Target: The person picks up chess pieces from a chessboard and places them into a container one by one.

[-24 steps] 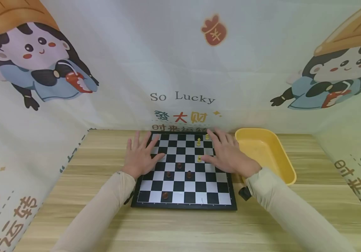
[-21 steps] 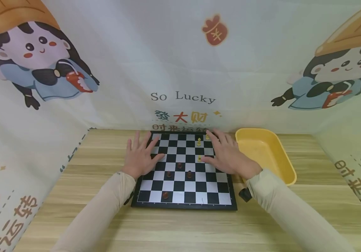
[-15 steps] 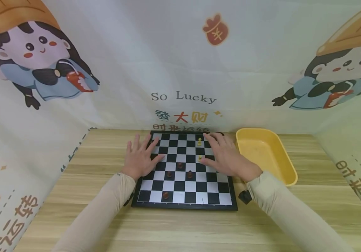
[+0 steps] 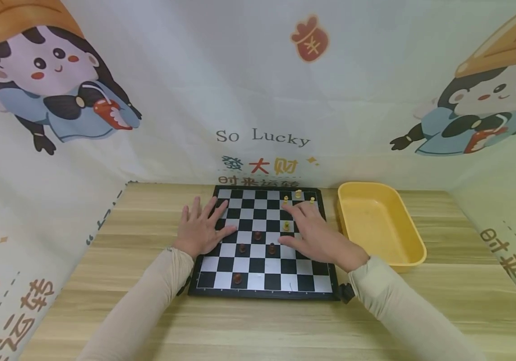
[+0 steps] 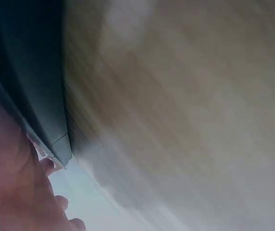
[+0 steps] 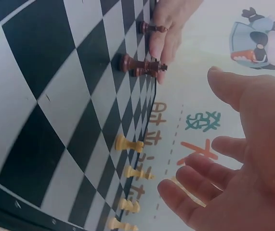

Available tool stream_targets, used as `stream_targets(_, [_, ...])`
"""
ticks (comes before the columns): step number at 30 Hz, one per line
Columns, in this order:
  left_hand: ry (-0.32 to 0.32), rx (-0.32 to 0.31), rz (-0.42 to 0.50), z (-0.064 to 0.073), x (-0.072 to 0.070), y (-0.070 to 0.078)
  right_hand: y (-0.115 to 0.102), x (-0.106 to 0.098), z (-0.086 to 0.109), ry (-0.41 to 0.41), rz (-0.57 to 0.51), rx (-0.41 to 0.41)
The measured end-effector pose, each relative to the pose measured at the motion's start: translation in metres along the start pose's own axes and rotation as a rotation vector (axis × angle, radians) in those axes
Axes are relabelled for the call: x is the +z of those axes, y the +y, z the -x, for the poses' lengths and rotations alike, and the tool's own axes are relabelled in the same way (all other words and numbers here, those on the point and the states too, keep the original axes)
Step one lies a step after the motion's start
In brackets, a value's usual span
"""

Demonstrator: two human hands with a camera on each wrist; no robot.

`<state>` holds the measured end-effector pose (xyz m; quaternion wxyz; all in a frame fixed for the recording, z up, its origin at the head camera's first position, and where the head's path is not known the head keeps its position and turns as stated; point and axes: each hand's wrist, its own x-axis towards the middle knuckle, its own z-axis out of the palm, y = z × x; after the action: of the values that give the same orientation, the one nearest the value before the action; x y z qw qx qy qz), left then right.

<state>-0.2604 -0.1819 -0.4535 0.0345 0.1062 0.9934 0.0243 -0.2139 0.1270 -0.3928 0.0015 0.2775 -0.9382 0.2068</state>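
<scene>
Right grip (image 4: 316, 234) drawn back, unclenched, left grip (image 4: 200, 230) splayed, chessboard (image 4: 267, 273) partly hidden at both sides

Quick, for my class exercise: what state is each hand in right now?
Left hand: open, fingers spread over the left edge of the chessboard.
Right hand: open, above the chessboard, holding nothing.

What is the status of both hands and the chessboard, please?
Left hand: spread, at left edge of chessboard. Right hand: open, empty. Eight pieces visible. Right hand hides part of chessboard.
</scene>
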Motion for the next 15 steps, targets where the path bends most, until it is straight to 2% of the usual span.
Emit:
stream_targets(9, [0.046,0.005,-0.06,0.005,-0.003,0.005,-0.003,0.011,0.001,-0.009,-0.041,0.007])
stream_targets(15, [0.082,0.011,-0.1,0.007,-0.002,0.007,-0.004,0.023,-0.002,-0.039,-0.177,0.047])
